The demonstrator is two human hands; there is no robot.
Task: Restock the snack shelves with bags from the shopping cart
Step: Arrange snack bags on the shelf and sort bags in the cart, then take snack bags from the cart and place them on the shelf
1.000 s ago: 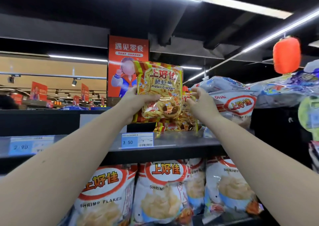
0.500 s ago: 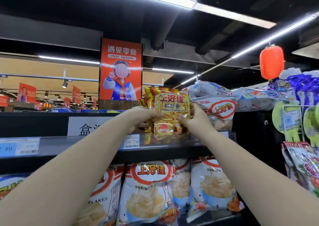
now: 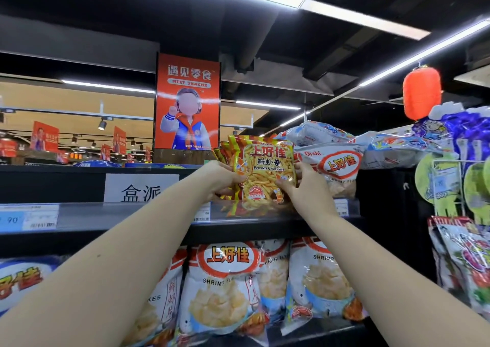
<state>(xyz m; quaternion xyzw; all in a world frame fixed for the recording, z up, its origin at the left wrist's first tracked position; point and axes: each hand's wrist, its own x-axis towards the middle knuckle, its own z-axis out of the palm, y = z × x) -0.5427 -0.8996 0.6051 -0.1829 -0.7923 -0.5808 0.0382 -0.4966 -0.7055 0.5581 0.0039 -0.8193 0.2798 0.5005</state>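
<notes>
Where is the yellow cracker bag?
Head view, middle: the cracker bag stands on the top shelf, gripped by left hand and right hand, beside the white shrimp bag.

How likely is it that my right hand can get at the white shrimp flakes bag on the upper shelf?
Likely yes: the right hand is beside the white shrimp flakes bag with nothing between, though it grips the prawn crackers bag.

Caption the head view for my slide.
Left hand and right hand grip a yellow Prawn Crackers bag upright on the upper shelf, beside a white Shrimp Flakes bag.
</notes>
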